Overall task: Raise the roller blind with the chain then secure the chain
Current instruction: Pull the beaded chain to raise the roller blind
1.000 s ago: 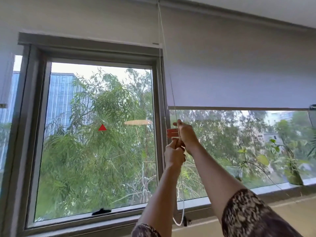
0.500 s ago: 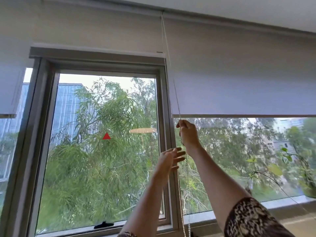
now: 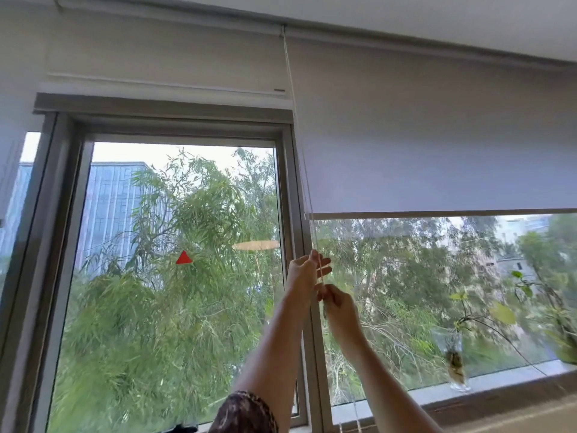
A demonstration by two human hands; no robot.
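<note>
Her right hand [image 3: 338,304] has its fingers curled tight, pinching the chain [image 3: 301,151] just below her left hand [image 3: 307,270]. The left one's fingers are mostly straight and fanned out, chain just lying against them. The chain runs down the left edge of the roller blind [image 3: 437,135], whose bottom bar sits about halfway down the pane.

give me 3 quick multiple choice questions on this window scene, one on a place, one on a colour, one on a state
1. Where is the triangle sticker? A left pane B wall C sill
2. Its colour? A blue B red C yellow
3. The roller blind is: A fully raised B partly lowered C down to the sill
Answers: 1A, it sits on the left pane's glass; 2B, plainly red; 3B, its bottom bar hangs partway, glass showing below.
</note>
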